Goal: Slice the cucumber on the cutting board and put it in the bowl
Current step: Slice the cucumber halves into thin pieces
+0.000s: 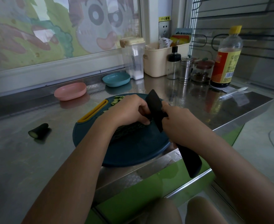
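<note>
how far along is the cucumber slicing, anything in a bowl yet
Done: a few slices lie at the far edge of the cutting board, and a cut-off end sits on the counter. In hand: the left hand steadies the remaining cucumber while the right hand grips the black knife against it. Left: finish slicing and transfer; the pink bowl and blue bowl show no slices.

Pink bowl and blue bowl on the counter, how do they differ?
Colour: the pink bowl is salmon pink, the blue bowl teal. Place: the pink bowl sits farther left and nearer the cutting board, while the blue bowl sits farther back, next to the clear container. Both are shallow, rounded, upright on the steel counter, and look empty as far as their insides show.
</note>
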`<state>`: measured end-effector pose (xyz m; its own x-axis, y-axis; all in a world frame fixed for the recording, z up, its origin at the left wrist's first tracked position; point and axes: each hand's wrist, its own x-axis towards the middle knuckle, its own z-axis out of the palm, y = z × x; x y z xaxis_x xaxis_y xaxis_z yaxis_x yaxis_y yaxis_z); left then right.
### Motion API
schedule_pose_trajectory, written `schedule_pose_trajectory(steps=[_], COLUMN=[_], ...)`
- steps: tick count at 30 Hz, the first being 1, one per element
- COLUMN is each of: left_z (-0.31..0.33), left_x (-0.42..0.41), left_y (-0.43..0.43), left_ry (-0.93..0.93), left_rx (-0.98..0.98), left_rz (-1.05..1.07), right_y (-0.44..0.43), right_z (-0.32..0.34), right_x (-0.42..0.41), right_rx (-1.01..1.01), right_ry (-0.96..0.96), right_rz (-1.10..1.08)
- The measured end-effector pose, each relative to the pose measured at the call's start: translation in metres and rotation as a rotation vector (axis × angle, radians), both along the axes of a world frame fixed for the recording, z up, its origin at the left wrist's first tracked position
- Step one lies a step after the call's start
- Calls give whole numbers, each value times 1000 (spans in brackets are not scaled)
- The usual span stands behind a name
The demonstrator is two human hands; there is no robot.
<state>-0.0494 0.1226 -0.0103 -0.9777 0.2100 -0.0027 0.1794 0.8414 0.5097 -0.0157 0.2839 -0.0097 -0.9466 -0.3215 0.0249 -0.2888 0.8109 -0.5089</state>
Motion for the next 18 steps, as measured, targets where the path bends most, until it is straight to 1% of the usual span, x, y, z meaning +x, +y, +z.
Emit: schedule_pose_trajectory(steps=[7,18], left_z=[0,-1], left_x=[0,-1], left_y=[0,0], left_ry=[-4,11], left_rx=[-15,-47], left_rz=[5,-19], right_y=[1,-5], right_z=[6,0], right_x=[5,3], right_rx=[-44,5], right_ry=[0,-15], right_rz=[10,6])
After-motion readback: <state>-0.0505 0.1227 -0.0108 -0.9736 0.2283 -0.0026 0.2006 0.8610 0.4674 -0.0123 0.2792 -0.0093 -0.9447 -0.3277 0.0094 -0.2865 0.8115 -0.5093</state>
